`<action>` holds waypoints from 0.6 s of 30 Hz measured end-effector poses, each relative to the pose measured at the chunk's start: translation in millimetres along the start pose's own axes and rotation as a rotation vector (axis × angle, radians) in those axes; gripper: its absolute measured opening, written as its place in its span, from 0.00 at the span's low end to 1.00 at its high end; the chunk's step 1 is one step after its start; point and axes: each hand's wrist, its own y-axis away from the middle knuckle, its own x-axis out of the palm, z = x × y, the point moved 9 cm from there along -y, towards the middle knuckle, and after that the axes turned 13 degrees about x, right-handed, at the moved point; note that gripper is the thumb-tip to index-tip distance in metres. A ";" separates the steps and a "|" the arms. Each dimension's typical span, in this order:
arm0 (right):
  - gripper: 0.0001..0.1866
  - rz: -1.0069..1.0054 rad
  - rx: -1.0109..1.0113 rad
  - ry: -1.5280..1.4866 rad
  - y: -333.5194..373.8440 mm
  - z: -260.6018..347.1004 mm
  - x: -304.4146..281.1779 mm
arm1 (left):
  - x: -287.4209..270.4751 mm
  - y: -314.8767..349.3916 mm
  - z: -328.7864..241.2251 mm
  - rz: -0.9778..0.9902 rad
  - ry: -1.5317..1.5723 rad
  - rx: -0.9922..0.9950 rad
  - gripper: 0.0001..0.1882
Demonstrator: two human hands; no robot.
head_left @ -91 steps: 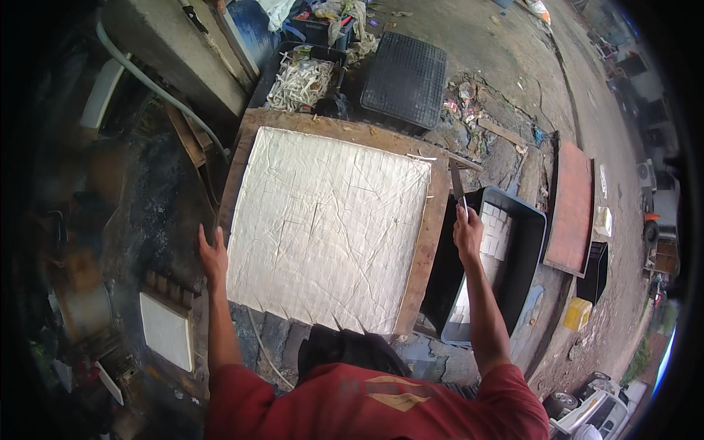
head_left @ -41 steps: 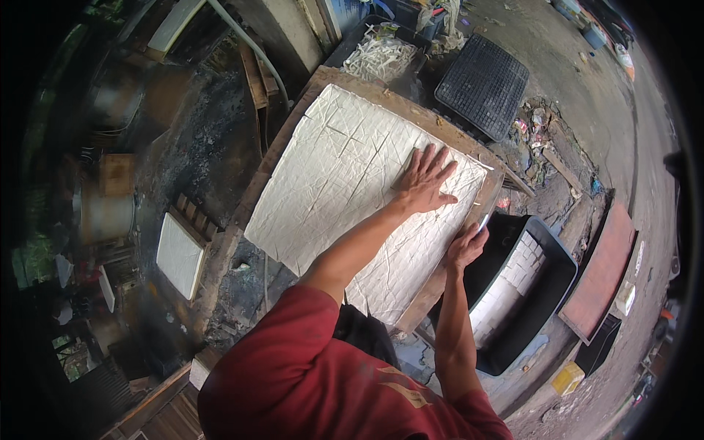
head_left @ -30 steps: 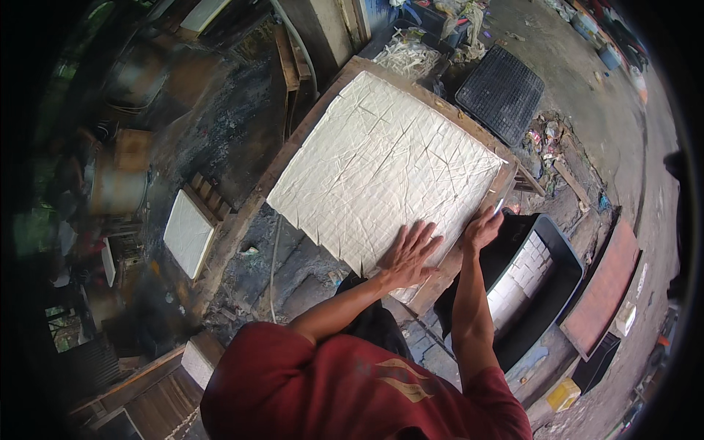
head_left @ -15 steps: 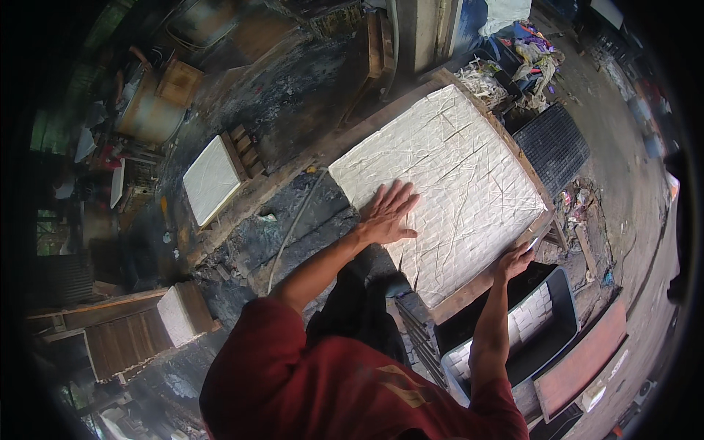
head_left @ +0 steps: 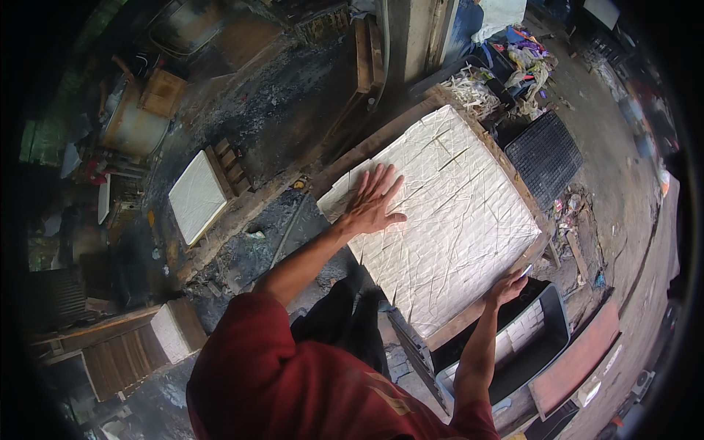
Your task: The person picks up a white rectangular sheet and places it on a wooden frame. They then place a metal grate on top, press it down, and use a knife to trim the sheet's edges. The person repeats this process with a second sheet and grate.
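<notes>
A broad white slab (head_left: pixel 455 213), creased on top and scored with cut lines like pressed tofu, lies on a wooden board (head_left: pixel 506 165). Flat on its left part rests my left hand (head_left: pixel 374 202), palm down with fingers spread, near the far left edge. My right hand (head_left: pixel 506 287) is closed at the slab's near right edge. A small pale tip sticks out from its fingers; what it belongs to is hidden. Just below that hand stands a dark plastic tub (head_left: pixel 561 315) with white square blocks (head_left: pixel 517 330) inside.
A black ribbed tray (head_left: pixel 544 158) leans beyond the board's right side, near a heap of rags and plastic (head_left: pixel 524 62). To the left, another white slab (head_left: pixel 196 196) sits on wood. A reddish panel (head_left: pixel 572 356) lies right of the tub. A post (head_left: pixel 414 40) rises behind.
My left hand has slid over the slab toward its far left edge, still flat. My right hand stays at the near right edge. The whole view has shifted slightly.
</notes>
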 end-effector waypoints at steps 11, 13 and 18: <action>0.28 -0.167 -0.049 -0.084 4.7 21.1 0.1 | -7.6 -132.9 35.0 -0.113 -0.050 0.162 0.51; 0.27 -0.133 -0.074 -0.071 5.1 22.9 4.2 | -9.0 -123.9 8.3 -0.151 -0.062 0.124 0.52; 0.27 -0.239 -0.180 -0.043 5.5 29.2 -1.7 | 50.7 -100.4 -113.9 0.162 0.133 0.507 0.53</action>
